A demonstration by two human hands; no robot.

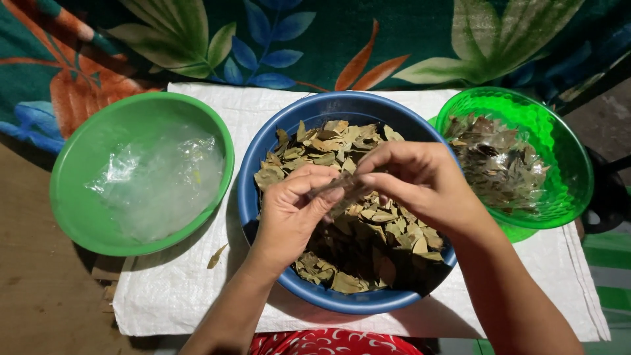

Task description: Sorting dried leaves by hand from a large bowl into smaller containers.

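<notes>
Watching from the side: both hands sit right over the blue bowl of dried leaves, the left hand and right hand each pinching an end of one leaf between fingertips. Dry leaves are brittle, so I'd guess it snaps if they tug unevenly, and bits could drop past the bowl's rim like the stray leaf already lying left of the bowl on the white sack. Elbow room is tight: green bowl with clear plastic just left of the blue bowl, mesh-patterned green bowl just right.
</notes>
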